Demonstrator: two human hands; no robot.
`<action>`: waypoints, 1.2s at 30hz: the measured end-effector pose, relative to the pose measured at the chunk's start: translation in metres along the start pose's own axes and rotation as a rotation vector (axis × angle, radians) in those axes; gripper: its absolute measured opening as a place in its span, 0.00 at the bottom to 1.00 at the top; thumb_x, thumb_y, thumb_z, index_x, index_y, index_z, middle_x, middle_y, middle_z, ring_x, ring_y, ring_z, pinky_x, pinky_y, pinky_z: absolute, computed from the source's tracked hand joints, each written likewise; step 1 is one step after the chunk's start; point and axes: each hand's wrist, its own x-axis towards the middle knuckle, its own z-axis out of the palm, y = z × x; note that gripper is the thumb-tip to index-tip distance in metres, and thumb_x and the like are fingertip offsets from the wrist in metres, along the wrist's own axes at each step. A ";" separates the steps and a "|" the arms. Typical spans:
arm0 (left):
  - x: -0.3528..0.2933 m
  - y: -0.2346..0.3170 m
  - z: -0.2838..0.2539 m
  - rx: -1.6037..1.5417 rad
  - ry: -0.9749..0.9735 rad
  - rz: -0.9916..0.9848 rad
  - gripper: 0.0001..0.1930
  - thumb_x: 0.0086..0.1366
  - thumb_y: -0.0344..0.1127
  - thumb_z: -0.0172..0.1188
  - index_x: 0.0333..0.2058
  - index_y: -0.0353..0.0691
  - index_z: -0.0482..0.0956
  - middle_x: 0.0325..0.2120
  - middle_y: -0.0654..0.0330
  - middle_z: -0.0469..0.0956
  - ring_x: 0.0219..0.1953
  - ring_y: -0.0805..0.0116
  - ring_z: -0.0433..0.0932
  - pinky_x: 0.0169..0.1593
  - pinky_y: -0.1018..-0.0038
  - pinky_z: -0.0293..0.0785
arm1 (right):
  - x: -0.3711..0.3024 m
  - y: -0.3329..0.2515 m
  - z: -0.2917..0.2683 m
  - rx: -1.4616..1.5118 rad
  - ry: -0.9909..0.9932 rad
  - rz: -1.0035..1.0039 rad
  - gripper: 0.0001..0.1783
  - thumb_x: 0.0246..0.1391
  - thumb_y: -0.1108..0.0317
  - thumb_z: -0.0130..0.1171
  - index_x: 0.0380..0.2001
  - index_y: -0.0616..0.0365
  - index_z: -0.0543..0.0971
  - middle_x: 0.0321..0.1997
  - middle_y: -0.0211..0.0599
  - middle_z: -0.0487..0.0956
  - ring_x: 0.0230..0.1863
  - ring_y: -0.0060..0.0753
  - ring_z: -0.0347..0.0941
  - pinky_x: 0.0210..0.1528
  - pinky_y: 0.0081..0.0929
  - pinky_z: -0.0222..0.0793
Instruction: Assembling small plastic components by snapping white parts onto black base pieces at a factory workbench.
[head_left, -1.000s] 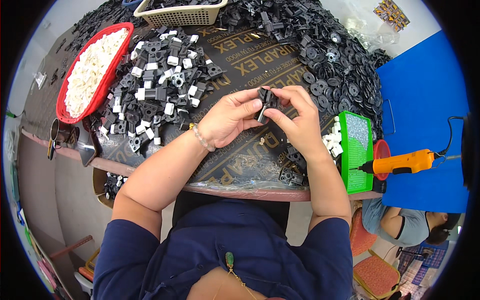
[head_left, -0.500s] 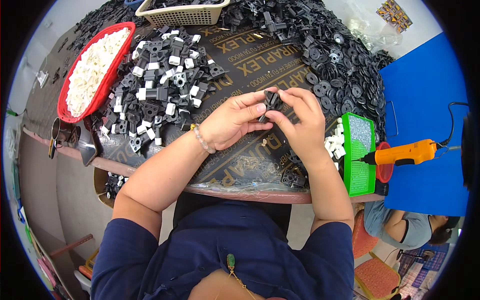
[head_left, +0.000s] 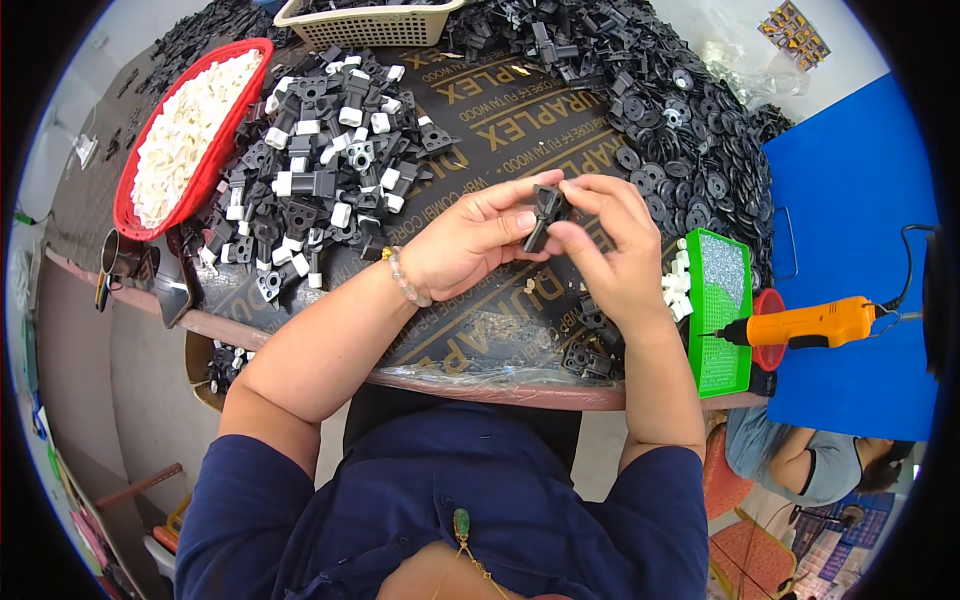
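Over the middle of the table my left hand is closed, pinching a small black plastic part between thumb and fingers. The part is held tilted, with a grooved side showing. My right hand curls round it from the other side, its index fingertip at the top of the part and its thumb near the lower end. Left of my hands lies a heap of black plastic fittings with white caps. Several bare black fittings sit near the table's front edge, below my right hand.
White pieces fill a red basket at left; a beige basket stands at the back. Black discs are heaped at right. Nearby are white caps, a green tray with small screws and an orange electric screwdriver. Another person sits beyond.
The black part has turned in my fingers and more of its length shows. My right hand has shifted slightly right, its thumb lower on the part.
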 end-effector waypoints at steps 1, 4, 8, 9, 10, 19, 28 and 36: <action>0.000 0.001 0.000 -0.005 -0.010 0.003 0.22 0.73 0.34 0.55 0.63 0.41 0.68 0.50 0.60 0.78 0.48 0.70 0.80 0.57 0.71 0.77 | 0.002 -0.001 -0.001 0.081 -0.029 0.056 0.17 0.52 0.71 0.68 0.46 0.63 0.82 0.50 0.45 0.80 0.52 0.40 0.76 0.56 0.32 0.70; 0.000 0.001 -0.010 0.001 -0.073 -0.006 0.18 0.73 0.35 0.56 0.58 0.39 0.69 0.50 0.58 0.78 0.49 0.68 0.80 0.57 0.70 0.76 | 0.002 0.002 -0.004 0.218 -0.105 0.214 0.16 0.56 0.71 0.65 0.47 0.65 0.81 0.52 0.44 0.79 0.55 0.37 0.75 0.59 0.32 0.68; 0.000 -0.001 -0.003 0.334 0.030 0.107 0.14 0.68 0.26 0.61 0.51 0.34 0.74 0.46 0.61 0.79 0.45 0.72 0.80 0.54 0.73 0.77 | -0.004 0.022 -0.003 0.470 -0.131 0.378 0.15 0.57 0.73 0.66 0.47 0.64 0.79 0.47 0.35 0.79 0.49 0.26 0.75 0.53 0.25 0.70; 0.000 -0.001 0.000 0.333 0.026 0.106 0.14 0.68 0.26 0.61 0.51 0.34 0.74 0.46 0.61 0.79 0.45 0.72 0.80 0.54 0.73 0.77 | -0.005 0.024 -0.003 0.656 -0.108 0.497 0.15 0.57 0.74 0.67 0.47 0.63 0.78 0.45 0.31 0.79 0.46 0.23 0.75 0.51 0.23 0.70; -0.001 -0.001 0.002 0.472 0.111 0.097 0.13 0.66 0.24 0.63 0.49 0.33 0.75 0.45 0.62 0.80 0.44 0.74 0.80 0.53 0.75 0.77 | -0.006 0.025 -0.002 0.682 -0.126 0.489 0.14 0.56 0.74 0.68 0.45 0.61 0.78 0.42 0.26 0.78 0.43 0.17 0.74 0.48 0.18 0.70; -0.005 0.000 -0.001 0.678 0.198 0.098 0.11 0.64 0.23 0.65 0.45 0.32 0.79 0.38 0.62 0.82 0.38 0.78 0.80 0.45 0.80 0.78 | -0.004 0.017 -0.008 0.769 -0.196 0.548 0.13 0.57 0.70 0.68 0.43 0.60 0.77 0.39 0.25 0.79 0.39 0.16 0.74 0.43 0.17 0.70; 0.002 0.000 -0.009 0.171 0.283 0.036 0.07 0.68 0.30 0.60 0.43 0.37 0.80 0.40 0.58 0.83 0.44 0.69 0.81 0.47 0.76 0.73 | -0.017 0.068 -0.085 -0.814 -0.266 0.654 0.13 0.51 0.63 0.70 0.30 0.64 0.80 0.29 0.52 0.82 0.36 0.52 0.81 0.38 0.42 0.74; 0.003 0.004 -0.007 -0.001 0.329 0.069 0.17 0.64 0.26 0.63 0.51 0.37 0.72 0.38 0.60 0.81 0.41 0.68 0.81 0.45 0.74 0.76 | -0.029 0.103 -0.082 -0.920 -0.586 0.762 0.09 0.42 0.74 0.68 0.31 0.61 0.82 0.34 0.52 0.83 0.40 0.56 0.80 0.46 0.45 0.75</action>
